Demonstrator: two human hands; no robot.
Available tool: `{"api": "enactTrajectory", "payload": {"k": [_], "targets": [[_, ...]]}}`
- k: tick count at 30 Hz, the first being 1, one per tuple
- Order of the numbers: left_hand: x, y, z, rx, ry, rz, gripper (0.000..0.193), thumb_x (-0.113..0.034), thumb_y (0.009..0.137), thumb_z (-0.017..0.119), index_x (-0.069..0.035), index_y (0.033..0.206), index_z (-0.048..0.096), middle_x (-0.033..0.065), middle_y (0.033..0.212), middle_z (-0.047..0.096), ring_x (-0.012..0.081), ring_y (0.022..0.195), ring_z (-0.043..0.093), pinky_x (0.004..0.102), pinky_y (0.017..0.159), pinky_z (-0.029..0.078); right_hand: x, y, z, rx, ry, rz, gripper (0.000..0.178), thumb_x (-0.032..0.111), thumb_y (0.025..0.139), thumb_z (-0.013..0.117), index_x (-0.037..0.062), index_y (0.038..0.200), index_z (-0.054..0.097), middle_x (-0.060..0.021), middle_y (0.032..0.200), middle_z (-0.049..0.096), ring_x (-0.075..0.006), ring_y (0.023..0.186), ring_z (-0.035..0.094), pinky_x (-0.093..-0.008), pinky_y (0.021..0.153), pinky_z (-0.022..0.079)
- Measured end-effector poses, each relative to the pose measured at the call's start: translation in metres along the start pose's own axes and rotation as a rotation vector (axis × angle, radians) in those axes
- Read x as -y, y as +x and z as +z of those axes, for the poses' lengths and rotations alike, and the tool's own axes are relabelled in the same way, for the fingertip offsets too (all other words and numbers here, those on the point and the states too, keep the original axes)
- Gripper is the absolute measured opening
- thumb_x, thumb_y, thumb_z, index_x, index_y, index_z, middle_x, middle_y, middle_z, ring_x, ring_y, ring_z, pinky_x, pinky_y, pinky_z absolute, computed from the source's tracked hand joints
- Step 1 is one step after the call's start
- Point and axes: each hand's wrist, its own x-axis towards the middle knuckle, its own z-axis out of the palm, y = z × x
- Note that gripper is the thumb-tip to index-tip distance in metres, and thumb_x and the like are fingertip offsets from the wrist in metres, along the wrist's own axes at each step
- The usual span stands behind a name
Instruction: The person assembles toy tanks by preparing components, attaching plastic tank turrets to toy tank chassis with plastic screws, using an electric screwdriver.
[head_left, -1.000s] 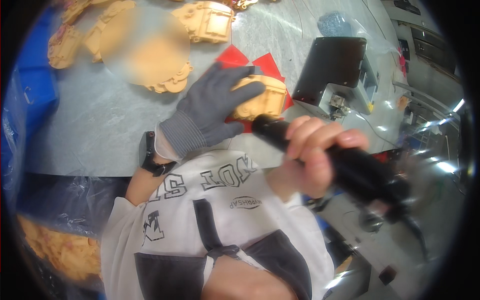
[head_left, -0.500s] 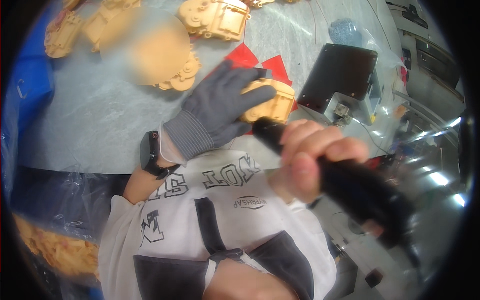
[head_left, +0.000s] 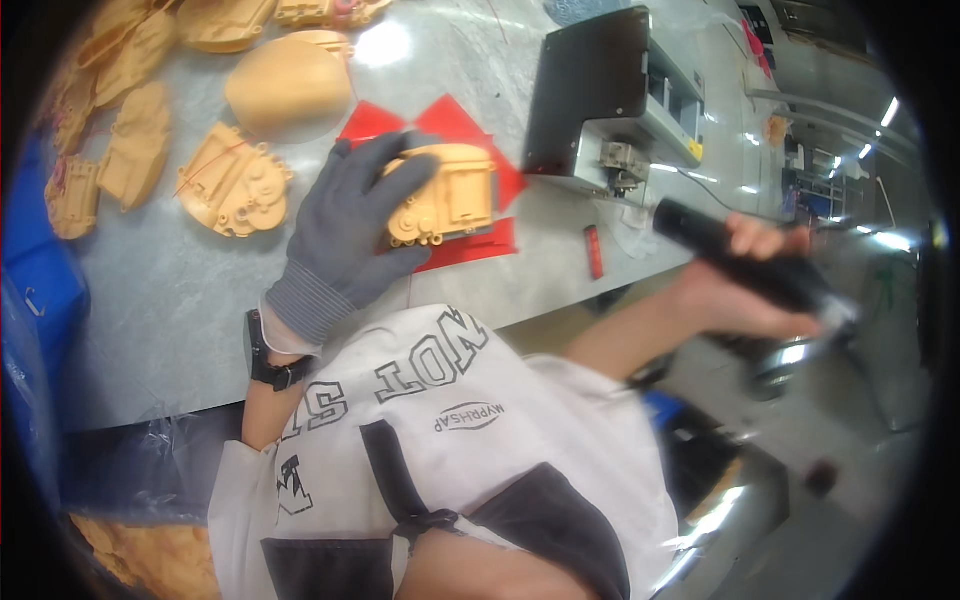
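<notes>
My left hand [head_left: 345,225], in a grey knitted glove, grips a yellow plastic gear housing [head_left: 462,195] from its left side, with the thumb below and fingers over the top. The housing's open ribbed side faces up, and it rests on red sheets [head_left: 455,125] on the grey table [head_left: 230,330]. Off to the right, past the table's front edge, my bare right hand [head_left: 745,290] is wrapped round a black cylindrical tool [head_left: 720,240] that looks like an electric screwdriver. The tool is apart from the housing, and its far end is smeared by motion.
A dark-topped box machine [head_left: 580,90] with a metal mechanism stands right of the red sheets. A small red object [head_left: 593,252] lies before it. More yellow housings [head_left: 238,185] are spread at the left and back. Blue plastic [head_left: 40,300] hangs at the far left.
My right hand has swung the black tool away from the housing, out to the right. My left hand stays on the housing. The whole view has shifted, bringing more housings into sight.
</notes>
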Motion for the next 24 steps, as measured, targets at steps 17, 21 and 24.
{"api": "enactTrajectory", "payload": {"k": [17, 21, 24], "targets": [[0.004, -0.004, -0.004, -0.039, -0.058, -0.037, 0.081, -0.017, 0.056, 0.074, -0.011, 0.127, 0.036, 0.0127, 0.123, 0.043, 0.0312, 0.113, 0.043, 0.0411, 0.102, 0.030, -0.017, -0.064, 0.088, 0.680, 0.483, 0.166, 0.089, 0.074, 0.072, 0.040, 0.0018, 0.123, 0.041, -0.0113, 0.070, 0.052, -0.0231, 0.051, 0.050, -0.0399, 0.056, 0.041], [0.006, -0.005, -0.004, -0.052, 0.007, -0.043, 0.085, -0.017, 0.053, 0.076, -0.010, 0.127, 0.036, 0.0140, 0.123, 0.043, 0.0321, 0.114, 0.041, 0.0396, 0.096, 0.036, -0.040, -0.061, 0.114, 0.608, 0.531, 0.197, 0.096, 0.082, 0.063, 0.039, 0.0018, 0.116, 0.045, -0.0119, 0.067, 0.052, -0.0232, 0.049, 0.049, -0.0360, 0.051, 0.040], [0.007, -0.005, -0.004, -0.054, -0.025, -0.071, 0.083, -0.017, 0.052, 0.076, -0.010, 0.125, 0.038, 0.0130, 0.121, 0.044, 0.0314, 0.113, 0.042, 0.0389, 0.093, 0.039, -0.055, -0.062, 0.124, 0.548, 0.631, 0.207, 0.108, 0.085, 0.055, 0.039, -0.0069, 0.111, 0.038, -0.0144, 0.064, 0.052, -0.0220, 0.047, 0.049, -0.0317, 0.043, 0.042]]}}
